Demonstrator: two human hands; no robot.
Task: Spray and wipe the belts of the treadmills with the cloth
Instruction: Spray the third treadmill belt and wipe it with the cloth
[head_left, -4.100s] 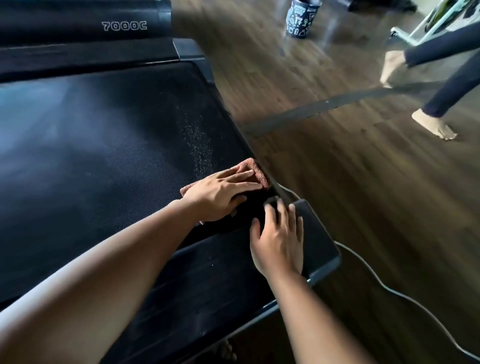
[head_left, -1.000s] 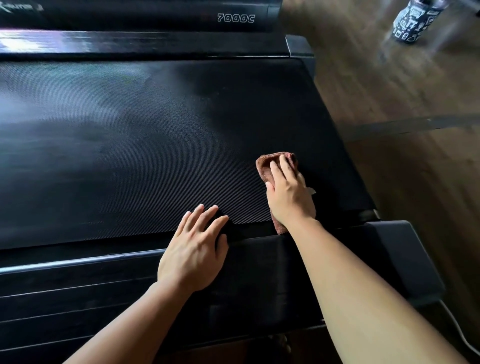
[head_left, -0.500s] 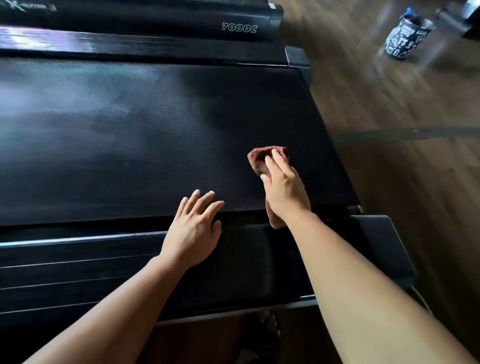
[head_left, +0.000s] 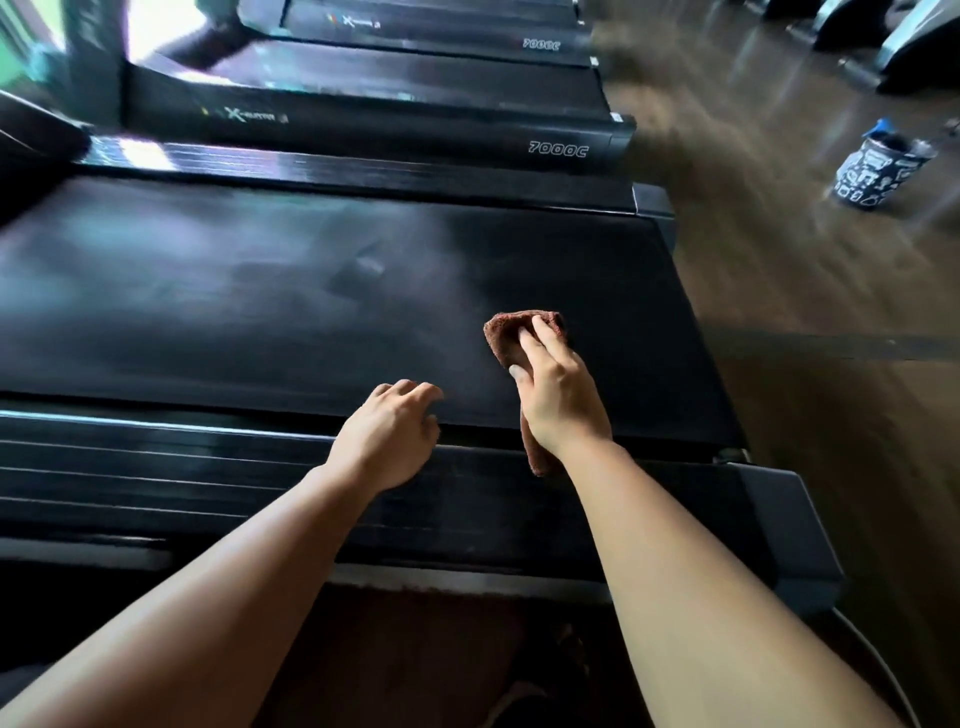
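The black treadmill belt (head_left: 311, 301) fills the middle of the view, with a dull damp patch near its centre. A brown cloth (head_left: 511, 332) lies on the belt's right part. My right hand (head_left: 558, 395) presses on it with fingers laid straight over it, and one end of the cloth trails under my wrist onto the near side rail (head_left: 208, 457). My left hand (head_left: 389, 436) rests at the belt's near edge just left of the right hand. Its fingers are loosely curled and hold nothing.
More black treadmills (head_left: 415, 124) marked 7000C stand behind this one. A patterned container with a blue top (head_left: 878, 169) stands on the wooden floor (head_left: 779, 270) at the right. A cable (head_left: 883, 670) runs along the floor by the near right corner.
My right hand has slid the cloth a little further onto the belt. My left hand's fingers have curled from flat. The view has tilted up, showing more treadmills behind.
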